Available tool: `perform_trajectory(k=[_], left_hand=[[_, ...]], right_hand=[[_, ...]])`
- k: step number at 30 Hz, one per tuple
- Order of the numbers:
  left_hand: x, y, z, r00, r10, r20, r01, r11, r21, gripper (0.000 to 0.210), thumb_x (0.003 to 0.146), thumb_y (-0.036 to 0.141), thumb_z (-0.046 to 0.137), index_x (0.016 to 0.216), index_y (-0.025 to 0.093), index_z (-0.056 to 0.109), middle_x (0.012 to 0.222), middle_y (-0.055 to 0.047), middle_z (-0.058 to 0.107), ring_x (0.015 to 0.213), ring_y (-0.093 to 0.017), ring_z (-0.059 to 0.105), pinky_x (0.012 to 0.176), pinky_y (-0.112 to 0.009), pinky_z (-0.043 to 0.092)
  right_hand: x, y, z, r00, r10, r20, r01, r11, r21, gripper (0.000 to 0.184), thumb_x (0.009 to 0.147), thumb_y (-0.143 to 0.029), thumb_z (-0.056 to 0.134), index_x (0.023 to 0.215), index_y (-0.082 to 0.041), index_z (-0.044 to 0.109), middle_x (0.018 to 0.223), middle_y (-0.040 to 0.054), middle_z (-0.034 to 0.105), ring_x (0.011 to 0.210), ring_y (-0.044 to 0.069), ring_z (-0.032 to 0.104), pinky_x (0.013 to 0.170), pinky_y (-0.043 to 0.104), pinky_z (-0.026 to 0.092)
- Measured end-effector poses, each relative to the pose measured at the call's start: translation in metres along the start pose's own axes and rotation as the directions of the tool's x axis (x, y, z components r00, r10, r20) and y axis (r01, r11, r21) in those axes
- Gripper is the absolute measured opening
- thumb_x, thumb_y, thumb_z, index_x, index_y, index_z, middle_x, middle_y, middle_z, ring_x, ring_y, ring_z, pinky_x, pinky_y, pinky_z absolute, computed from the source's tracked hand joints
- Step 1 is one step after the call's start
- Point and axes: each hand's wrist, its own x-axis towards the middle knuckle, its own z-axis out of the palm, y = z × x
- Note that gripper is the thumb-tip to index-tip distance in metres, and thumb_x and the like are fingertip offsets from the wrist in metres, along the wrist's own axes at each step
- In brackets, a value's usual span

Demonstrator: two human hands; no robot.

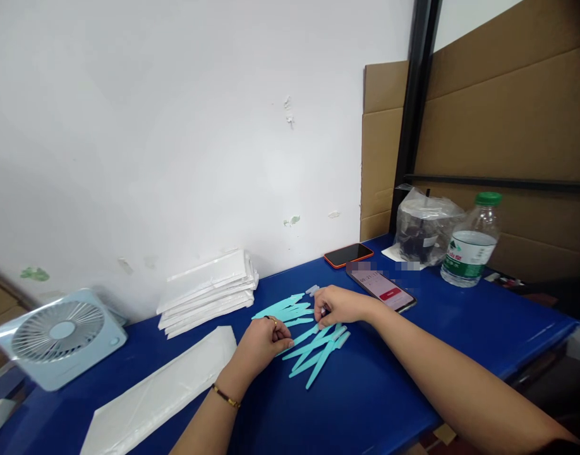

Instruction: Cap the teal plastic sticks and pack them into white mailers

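My left hand [266,341] is closed, its thumb and fingers pinching the handle end of a teal eyebrow razor [305,335]. At the other end of that razor, the fingers of my right hand [335,306] are closed around its tip; a small pale bit shows among them, too small to make out. Several more teal razors [283,309] lie in a fanned pile behind my left hand. In front of my right hand, a loose crossed group of razors [313,361] has pale caps at the upper ends. Small clear caps [313,290] lie just behind my right hand.
A white padded sleeve [162,392] lies left of my left arm, with a stack of similar sleeves [207,294] by the wall. A blue fan [57,335] stands far left. Two phones [349,254], a bagged drink cup [420,230] and a water bottle [472,243] occupy the right back of the blue table [366,404].
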Motion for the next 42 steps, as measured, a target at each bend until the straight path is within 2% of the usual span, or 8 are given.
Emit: perform_trajectory(k=[6,9,13,17,21,26,34,42], left_hand=[[0.006,0.000,0.001,0.999,-0.021,0.027,0.017,0.991,0.132,0.017,0.073,0.033,0.056,0.073,0.021,0.067,0.067,0.001,0.063,0.061,-0.011,0.053,0.055,-0.021,0.035],[0.007,-0.005,-0.003,1.000,-0.028,0.010,0.026,0.981,0.192,0.016,0.074,0.031,0.055,0.072,0.020,0.067,0.071,0.000,0.065,0.065,-0.013,0.055,0.058,-0.022,0.035],[0.005,-0.011,-0.010,0.994,-0.038,-0.106,0.066,0.959,0.275,0.017,0.076,0.027,0.052,0.074,0.020,0.066,0.078,-0.002,0.066,0.071,-0.015,0.056,0.065,-0.024,0.036],[0.002,-0.007,-0.011,0.978,-0.035,-0.204,0.090,0.959,0.268,0.019,0.078,0.028,0.049,0.079,0.020,0.066,0.080,-0.003,0.065,0.072,-0.016,0.057,0.067,-0.026,0.038],[-0.001,0.004,-0.006,0.982,-0.021,-0.185,0.056,0.981,0.188,0.022,0.078,0.034,0.050,0.079,0.020,0.067,0.080,-0.003,0.066,0.073,-0.016,0.057,0.067,-0.026,0.039],[-0.003,0.012,-0.001,0.989,-0.011,-0.146,0.027,0.994,0.107,0.030,0.074,0.043,0.055,0.089,0.021,0.067,0.082,-0.003,0.066,0.075,-0.017,0.057,0.067,-0.025,0.041],[-0.001,0.008,0.002,0.998,0.021,-0.060,-0.009,0.978,0.206,0.016,0.076,0.027,0.052,0.073,0.021,0.067,0.074,-0.001,0.066,0.070,-0.015,0.057,0.064,-0.024,0.036],[0.002,0.009,0.006,0.999,-0.046,-0.027,0.050,0.984,0.172,0.017,0.073,0.034,0.056,0.073,0.020,0.065,0.069,0.000,0.064,0.062,-0.013,0.054,0.056,-0.023,0.033]], right_hand=[[0.002,0.005,0.002,1.000,-0.027,-0.002,0.027,0.996,-0.081,0.015,0.068,-0.030,0.067,0.075,-0.018,0.070,0.077,0.0020,0.057,0.065,0.011,0.050,0.055,0.020,0.034],[-0.001,0.009,-0.005,0.997,0.049,-0.057,-0.056,0.990,-0.129,0.010,0.067,-0.025,0.068,0.071,-0.016,0.068,0.078,0.0025,0.059,0.066,0.012,0.052,0.056,0.020,0.036],[-0.009,0.011,-0.019,0.974,0.164,-0.158,-0.186,0.973,-0.137,0.010,0.070,-0.024,0.063,0.073,-0.016,0.068,0.083,0.0045,0.060,0.069,0.013,0.054,0.059,0.021,0.038],[-0.018,0.016,-0.029,0.982,0.154,-0.109,-0.171,0.972,-0.160,0.011,0.069,-0.021,0.061,0.076,-0.018,0.069,0.084,0.0046,0.062,0.070,0.015,0.056,0.061,0.022,0.039],[-0.022,0.023,-0.029,0.976,0.207,-0.068,-0.218,0.945,-0.245,0.015,0.059,-0.019,0.067,0.074,-0.020,0.070,0.083,0.0044,0.065,0.071,0.018,0.057,0.060,0.024,0.037],[-0.010,0.008,-0.012,0.988,0.151,-0.018,-0.152,0.976,-0.159,0.011,0.065,-0.024,0.064,0.074,-0.020,0.069,0.077,0.0021,0.066,0.067,0.015,0.058,0.058,0.022,0.037],[0.003,-0.007,0.005,0.994,0.089,-0.065,-0.098,0.984,-0.152,0.010,0.069,-0.027,0.064,0.075,-0.021,0.069,0.083,0.0024,0.066,0.076,0.016,0.058,0.061,0.022,0.035],[0.004,-0.003,0.008,0.988,0.144,-0.054,-0.150,0.981,-0.125,0.015,0.069,-0.033,0.065,0.074,-0.020,0.069,0.074,0.0019,0.066,0.067,0.014,0.057,0.053,0.021,0.033]])
